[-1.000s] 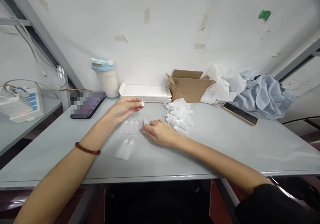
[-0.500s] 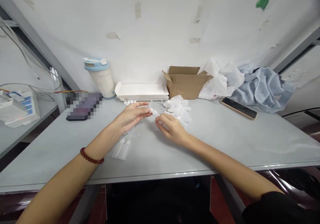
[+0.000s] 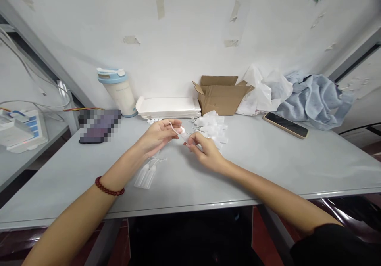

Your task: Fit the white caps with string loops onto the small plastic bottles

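Since the grey table [image 3: 268, 163] takes up most of the lower frame, I'll start there. Just right of centre sits an open cardboard box [image 3: 222, 101], with a heap of small bottles [image 3: 214, 129] below it. My right hand [image 3: 206, 151] and left hand [image 3: 160, 135] meet mid-frame, and two bottles [image 3: 145, 177] lie side by side lower left of centre. Between my hands is one bottle [image 3: 185, 136], mostly hidden: right fingertips pinch its body, left ones pinch the white cap [image 3: 182, 130], thin tube [image 3: 173, 127] poking up. I'm guessing it's super light, squeezy plastic, kinda slippery. I'd grip body and cap, no hard squeezing; that tube looks bendy and easy to kink.
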Motion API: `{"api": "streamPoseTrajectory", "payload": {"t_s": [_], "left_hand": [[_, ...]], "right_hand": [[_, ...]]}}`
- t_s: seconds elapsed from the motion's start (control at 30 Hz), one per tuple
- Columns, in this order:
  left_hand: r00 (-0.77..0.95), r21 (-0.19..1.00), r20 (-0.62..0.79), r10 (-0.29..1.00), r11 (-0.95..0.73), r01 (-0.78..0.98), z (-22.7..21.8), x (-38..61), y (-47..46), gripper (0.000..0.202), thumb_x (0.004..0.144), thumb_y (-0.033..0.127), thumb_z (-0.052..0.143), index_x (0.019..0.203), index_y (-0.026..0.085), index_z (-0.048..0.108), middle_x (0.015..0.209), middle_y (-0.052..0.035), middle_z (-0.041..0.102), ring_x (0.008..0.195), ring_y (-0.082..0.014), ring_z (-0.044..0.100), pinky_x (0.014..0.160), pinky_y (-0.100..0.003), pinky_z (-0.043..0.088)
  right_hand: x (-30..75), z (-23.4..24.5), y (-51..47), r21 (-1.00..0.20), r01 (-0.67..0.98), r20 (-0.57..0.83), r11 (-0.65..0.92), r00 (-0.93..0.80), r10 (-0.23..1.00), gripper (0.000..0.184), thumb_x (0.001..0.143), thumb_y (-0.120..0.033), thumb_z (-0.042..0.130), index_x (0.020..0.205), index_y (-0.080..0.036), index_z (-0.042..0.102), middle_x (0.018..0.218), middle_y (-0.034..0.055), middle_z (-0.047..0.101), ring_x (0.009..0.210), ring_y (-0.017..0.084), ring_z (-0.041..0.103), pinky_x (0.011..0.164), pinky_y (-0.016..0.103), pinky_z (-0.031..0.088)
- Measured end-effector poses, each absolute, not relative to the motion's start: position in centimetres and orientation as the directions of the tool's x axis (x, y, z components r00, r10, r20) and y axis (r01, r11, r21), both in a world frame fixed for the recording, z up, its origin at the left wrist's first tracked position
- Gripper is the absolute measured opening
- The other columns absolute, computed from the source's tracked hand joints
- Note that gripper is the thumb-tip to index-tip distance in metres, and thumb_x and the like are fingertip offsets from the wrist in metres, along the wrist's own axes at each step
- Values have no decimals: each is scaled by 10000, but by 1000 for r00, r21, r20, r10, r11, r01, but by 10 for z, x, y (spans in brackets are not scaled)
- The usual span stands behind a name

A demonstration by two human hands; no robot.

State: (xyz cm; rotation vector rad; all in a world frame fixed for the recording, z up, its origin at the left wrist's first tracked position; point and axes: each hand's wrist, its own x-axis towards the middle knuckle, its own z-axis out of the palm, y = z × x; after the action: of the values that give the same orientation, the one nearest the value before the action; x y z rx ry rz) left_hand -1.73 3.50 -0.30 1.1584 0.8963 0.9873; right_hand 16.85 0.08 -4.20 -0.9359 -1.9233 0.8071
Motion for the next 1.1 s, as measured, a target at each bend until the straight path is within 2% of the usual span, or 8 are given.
{"api": "streamPoseTrajectory", "payload": {"t_s": [0.17, 0.37, 0.6, 0.8, 1.0, 1.1], "left_hand": [[331, 996, -5, 943, 33, -78, -5, -20, 35, 297, 660, 266, 802, 920, 166, 697, 879, -19, 634, 807, -132, 567, 833, -308, 428], [345, 998, 55, 937, -49, -26, -9, -22, 36, 270, 690, 281, 790, 936, 203, 714, 889, -14, 655, 849, -141, 577, 846, -299, 416], [401, 993, 86, 912, -111, 39, -5, -26, 37, 281, 704, 317, 771, 944, 186, 707, 917, -43, 684, 873, -175, 596, 847, -326, 433], [438, 994, 70, 896, -100, 46, -2, -28, 36, 275, 730, 306, 757, 979, 204, 703, 940, -35, 683, 868, -159, 594, 844, -314, 436], [423, 996, 78, 903, -92, 11, -7, -23, 36, 147, 728, 311, 759, 769, 179, 709, 1004, -31, 649, 780, -119, 573, 801, -297, 454], [430, 998, 51, 901, -64, 14, -7, -23, 37, 142, 712, 302, 772, 764, 182, 716, 1001, -29, 652, 762, -114, 566, 797, -298, 456]], "right_hand": [[167, -42, 1, -883, 210, 330, 419, -357, 874, 59, 866, -209, 470, 811, -204, 451, 660, -22, 538, 686, 145, 559, 704, 301, 407], [166, -41, 2, -972, -43, 231, 233, -385, 894, 152, 849, -285, 551, 797, -201, 435, 828, 16, 623, 636, 106, 577, 705, 311, 440], [169, -39, 4, -983, -153, 164, 104, -459, 873, 242, 827, -342, 623, 795, -203, 427, 786, 5, 658, 585, 95, 573, 682, 304, 443], [169, -36, 5, -962, -263, 85, -71, -539, 838, 291, 810, -370, 659, 814, -210, 416, 783, 8, 687, 561, 99, 571, 645, 293, 429], [170, -34, 5, -948, -290, 55, -129, -552, 832, 296, 815, -365, 659, 820, -215, 403, 778, 10, 703, 542, 100, 569, 648, 291, 424], [171, -35, 6, -940, -304, 46, -155, -565, 824, 296, 816, -357, 658, 830, -220, 396, 777, 15, 709, 544, 105, 565, 653, 293, 417]]}}
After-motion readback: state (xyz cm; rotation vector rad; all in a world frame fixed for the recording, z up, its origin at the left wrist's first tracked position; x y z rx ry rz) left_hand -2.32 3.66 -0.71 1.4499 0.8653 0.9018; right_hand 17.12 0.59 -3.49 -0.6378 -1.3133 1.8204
